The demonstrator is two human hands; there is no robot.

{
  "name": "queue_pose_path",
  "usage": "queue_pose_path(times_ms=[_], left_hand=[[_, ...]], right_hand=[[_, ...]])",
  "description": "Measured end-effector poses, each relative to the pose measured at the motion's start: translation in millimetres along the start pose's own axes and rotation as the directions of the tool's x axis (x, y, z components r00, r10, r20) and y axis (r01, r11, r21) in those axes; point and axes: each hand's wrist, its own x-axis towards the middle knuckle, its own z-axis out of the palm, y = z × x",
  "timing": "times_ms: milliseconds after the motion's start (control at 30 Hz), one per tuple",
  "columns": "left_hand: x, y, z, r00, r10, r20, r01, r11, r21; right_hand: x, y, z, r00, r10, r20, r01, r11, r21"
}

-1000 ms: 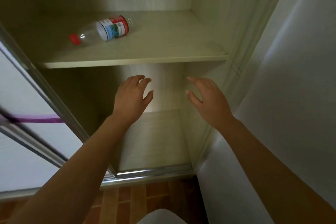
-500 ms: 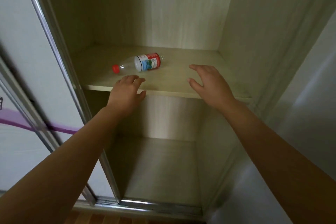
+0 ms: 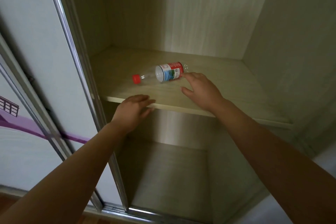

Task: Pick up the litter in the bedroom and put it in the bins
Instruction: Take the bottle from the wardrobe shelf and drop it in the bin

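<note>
Label print unreadable: a capped bottle (image 3: 161, 74) lies on a wardrobe shelf (image 3: 227, 85), the open right hand (image 3: 201, 89) just beside it; the left hand (image 3: 133, 110), open, is at the shelf's edge.

A home bedroom is showing here: a built-in wardrobe (image 3: 200, 14) with pale wood shelves (image 3: 218, 85), its sliding door (image 3: 32, 45) sitting open.

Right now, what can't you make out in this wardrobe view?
- Head view: the plastic bottle label print is too small to read.
- Whether the right hand touches the bottle: its fingertip hides the contact.
- Left hand fingers: motion-blurred at the shelf edge.
- Bins: outside the frame.
</note>
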Motion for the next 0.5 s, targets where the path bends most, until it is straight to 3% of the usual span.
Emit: queue_pose_path(times_ms=[267, 500], left_hand=[[6, -18, 14, 0.996, 0.044, -0.072, -0.050, 0.996, -0.073], [11, -26, 19, 0.982, 0.120, -0.147, -0.131, 0.989, -0.064]], right_hand=[[66, -21, 34, 0.995, -0.099, -0.014, 0.099, 0.995, 0.015], [103, -32, 54, 0.987, -0.156, 0.046, 0.162, 0.976, -0.149]])
